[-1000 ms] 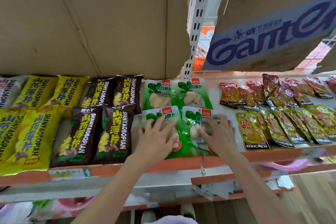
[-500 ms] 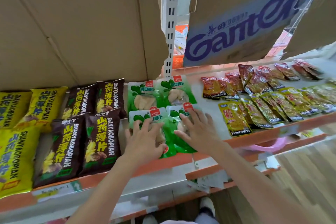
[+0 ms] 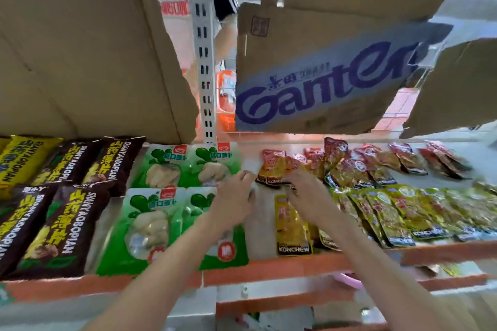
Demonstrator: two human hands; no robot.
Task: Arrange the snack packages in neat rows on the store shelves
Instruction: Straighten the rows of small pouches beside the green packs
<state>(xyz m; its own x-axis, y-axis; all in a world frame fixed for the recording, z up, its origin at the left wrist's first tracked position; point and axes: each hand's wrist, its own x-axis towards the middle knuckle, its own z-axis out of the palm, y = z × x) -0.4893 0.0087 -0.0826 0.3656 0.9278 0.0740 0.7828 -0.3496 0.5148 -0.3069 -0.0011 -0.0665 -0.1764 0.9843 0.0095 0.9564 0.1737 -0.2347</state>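
Observation:
Four green radish packs (image 3: 150, 223) lie in two rows at the shelf's middle. My left hand (image 3: 234, 196) hovers over the right front green pack (image 3: 226, 247) and the bare strip beside it, fingers loosely bent, holding nothing. My right hand (image 3: 306, 193) reaches to the lower edge of a red-and-yellow pack (image 3: 271, 166) in the back row; blur hides whether its fingers grip it. A yellow KONCHEW pack (image 3: 291, 226) lies just under that hand. More yellow packs (image 3: 398, 212) and red packs (image 3: 376, 158) spread rightward, overlapping unevenly.
Brown packs (image 3: 61, 226) and yellow SHANYAOBOPIAN packs (image 3: 21, 161) fill the shelf's left. Cardboard sheets (image 3: 80, 48), one printed Ganten (image 3: 322, 83), hang low over the shelf. An orange rail (image 3: 282, 266) edges the front; a white upright (image 3: 204, 62) stands behind.
Both hands left the front green packs and moved right and back, toward the red-and-yellow pack. The view also shifted rightward.

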